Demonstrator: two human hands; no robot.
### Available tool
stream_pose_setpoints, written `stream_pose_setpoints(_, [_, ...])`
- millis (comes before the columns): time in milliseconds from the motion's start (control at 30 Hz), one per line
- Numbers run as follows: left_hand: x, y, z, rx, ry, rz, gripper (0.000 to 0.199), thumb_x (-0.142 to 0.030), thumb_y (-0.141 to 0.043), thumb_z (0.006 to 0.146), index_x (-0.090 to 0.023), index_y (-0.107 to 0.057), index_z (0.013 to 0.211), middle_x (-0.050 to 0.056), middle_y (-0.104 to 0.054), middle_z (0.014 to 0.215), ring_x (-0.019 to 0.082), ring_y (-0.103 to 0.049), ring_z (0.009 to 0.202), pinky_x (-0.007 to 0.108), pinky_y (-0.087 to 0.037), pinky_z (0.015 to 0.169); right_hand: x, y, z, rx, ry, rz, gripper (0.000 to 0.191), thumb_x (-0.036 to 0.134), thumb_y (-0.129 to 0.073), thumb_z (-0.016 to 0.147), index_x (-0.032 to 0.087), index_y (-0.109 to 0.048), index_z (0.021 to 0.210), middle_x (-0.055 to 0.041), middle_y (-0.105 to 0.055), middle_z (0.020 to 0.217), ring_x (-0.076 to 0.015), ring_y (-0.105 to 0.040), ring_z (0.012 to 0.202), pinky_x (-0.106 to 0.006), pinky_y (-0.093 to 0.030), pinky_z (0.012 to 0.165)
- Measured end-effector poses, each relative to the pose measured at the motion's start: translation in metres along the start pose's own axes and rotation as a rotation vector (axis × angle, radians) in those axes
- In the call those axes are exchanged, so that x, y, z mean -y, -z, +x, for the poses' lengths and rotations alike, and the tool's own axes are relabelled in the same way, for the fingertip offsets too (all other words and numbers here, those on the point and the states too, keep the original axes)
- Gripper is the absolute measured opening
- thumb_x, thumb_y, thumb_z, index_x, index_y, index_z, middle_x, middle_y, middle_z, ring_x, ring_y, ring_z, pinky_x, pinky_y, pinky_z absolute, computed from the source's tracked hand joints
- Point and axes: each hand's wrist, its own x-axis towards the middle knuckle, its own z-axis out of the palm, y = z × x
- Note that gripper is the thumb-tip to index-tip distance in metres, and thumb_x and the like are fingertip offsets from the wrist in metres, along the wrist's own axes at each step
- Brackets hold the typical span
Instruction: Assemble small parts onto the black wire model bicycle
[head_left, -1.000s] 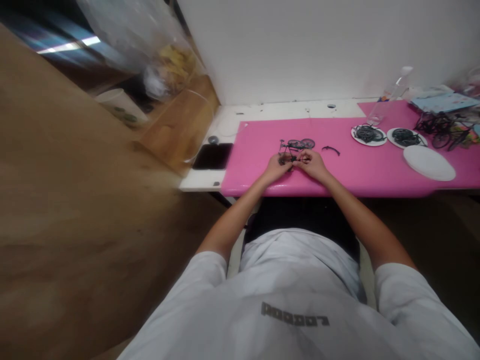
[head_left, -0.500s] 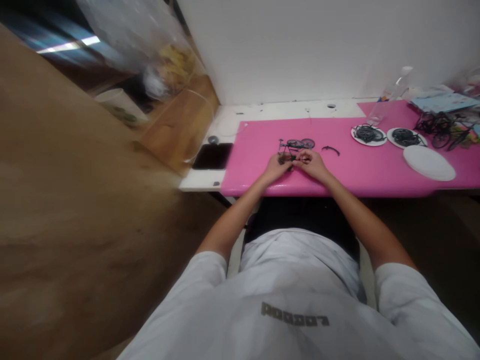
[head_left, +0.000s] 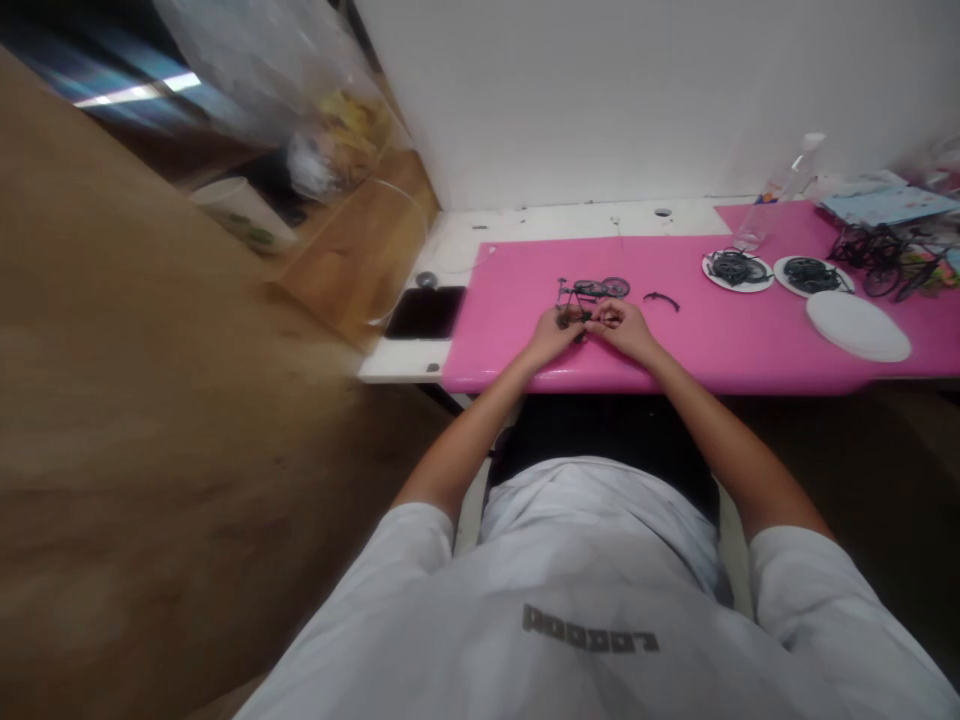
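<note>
Close to the front edge of the pink mat, a small dark model bicycle [head_left: 576, 298] is between my two hands. My left hand [head_left: 553, 337] is closed around its near left part, hiding some of it. From the right, my right hand [head_left: 625, 328] pinches at the same bicycle with thumb and fingertips together. Any tiny part between those fingertips is too small to make out. Dark little wheels [head_left: 615, 287] show just beyond the fingers. A curved black piece [head_left: 662, 299] lies on the mat to the right of my right hand.
Two white plates of black parts, one left [head_left: 761, 283] and one right [head_left: 846, 279], stand to the right, near a white plate [head_left: 859, 326]. Behind are a clear bottle [head_left: 752, 232] and a heap of dark model bicycles [head_left: 881, 262]. A black phone [head_left: 424, 313] lies left.
</note>
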Motion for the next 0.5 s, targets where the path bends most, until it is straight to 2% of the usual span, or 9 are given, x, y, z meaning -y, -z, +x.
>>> stream_pose_setpoints(233, [0.003,0.0006,0.0013,0.016,-0.011,0.02,0.019,-0.014,-0.074,0.088,-0.014,-0.082,0.105,0.009,-0.084,0.091,0.017,-0.074,0.074,0.028,-0.062,0.077,-0.0001,0.0,-0.001,-0.005,0.011,0.005,0.047,0.062,-0.1,0.073,0.028,-0.07,0.085,-0.0056,-0.076,0.094,-0.0255,-0.07,0.088,-0.046,-0.065,0.088])
stream_pose_setpoints(500, [0.0033,0.0004,0.0024,0.039,-0.028,-0.01,0.02,-0.014,-0.072,0.088,-0.013,-0.081,0.106,0.008,-0.084,0.091,0.014,-0.073,0.071,0.026,-0.061,0.074,-0.0024,-0.0011,0.0004,-0.009,0.006,-0.002,0.052,0.068,-0.1,0.071,0.027,-0.071,0.085,-0.0053,-0.077,0.093,-0.026,-0.071,0.088,-0.047,-0.065,0.09])
